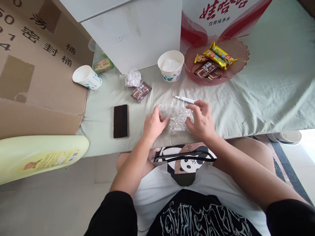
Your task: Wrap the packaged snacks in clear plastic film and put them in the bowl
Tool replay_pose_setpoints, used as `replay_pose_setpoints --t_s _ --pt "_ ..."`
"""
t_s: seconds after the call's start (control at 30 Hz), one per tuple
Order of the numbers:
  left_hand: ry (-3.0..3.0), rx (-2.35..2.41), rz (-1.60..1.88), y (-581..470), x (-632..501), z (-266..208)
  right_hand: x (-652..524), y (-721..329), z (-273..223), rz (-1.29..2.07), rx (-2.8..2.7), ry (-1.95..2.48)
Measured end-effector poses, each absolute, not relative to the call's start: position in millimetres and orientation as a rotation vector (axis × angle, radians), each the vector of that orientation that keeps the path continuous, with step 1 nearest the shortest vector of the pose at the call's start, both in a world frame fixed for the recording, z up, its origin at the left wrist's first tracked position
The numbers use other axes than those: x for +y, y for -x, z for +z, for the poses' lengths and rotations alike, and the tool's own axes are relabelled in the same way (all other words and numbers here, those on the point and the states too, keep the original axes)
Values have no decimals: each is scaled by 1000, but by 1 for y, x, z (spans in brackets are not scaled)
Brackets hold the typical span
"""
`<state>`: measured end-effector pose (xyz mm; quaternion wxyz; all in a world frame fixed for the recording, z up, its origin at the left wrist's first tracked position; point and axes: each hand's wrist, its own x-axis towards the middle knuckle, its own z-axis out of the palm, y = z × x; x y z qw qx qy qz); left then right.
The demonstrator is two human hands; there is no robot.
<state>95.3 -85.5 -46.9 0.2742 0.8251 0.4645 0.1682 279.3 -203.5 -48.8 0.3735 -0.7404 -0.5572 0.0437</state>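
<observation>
Crumpled clear plastic wrap [177, 119] lies on the cloth-covered table in front of me. At its left edge is my left hand [154, 124], thumb and index finger apart, its other fingers curled beneath and partly hidden. Over the right edge of the wrap my right hand [202, 121] spreads its thumb and fingers, the tips at the film. Neither hand visibly grips anything. A slim white pen-like tool [185, 99] lies just behind the wrap, one end close to my right fingers.
Left of the wrap lies a phone [121, 121]. Behind are a brown snack packet [141, 91], a balled wrap [133, 78], a paper cup [171, 76] and a pink bowl [216, 80] of snacks. Another cup [86, 77] lies tipped by a cardboard box [44, 108]. White boxes [137, 36] stand behind.
</observation>
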Motion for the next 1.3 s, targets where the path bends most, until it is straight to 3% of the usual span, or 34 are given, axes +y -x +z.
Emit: replay_pose_setpoints --t_s 0.23,0.33,0.5,0.63,0.73,0.9,1.0,1.1,1.3 --pt "-2362 1142 824 -93 -80 -46 -210 -282 -48 298 -2049 1551" --pt "-2476 759 670 -89 -79 -35 -208 -283 -51 392 -2070 1604" --pt "-2406 455 439 -92 -86 -25 -206 -285 -40 710 -1610 1626" --pt "-2092 668 309 -100 -97 -24 -207 -285 -35 1113 -1067 1385" --pt "-1699 788 381 -106 -102 -26 -204 -286 -38 1084 -817 1246" --pt "-1358 844 428 -111 -102 -28 -196 -287 -38 1163 -859 1240" --pt "-1392 801 329 -109 -101 -28 -197 -284 -35 1331 -980 1341" --pt "-1560 862 362 -106 -96 -29 -198 -283 -33 1298 -1042 1455" --pt "-1391 929 428 -101 -83 -31 -195 -287 -36 1333 -797 1403"
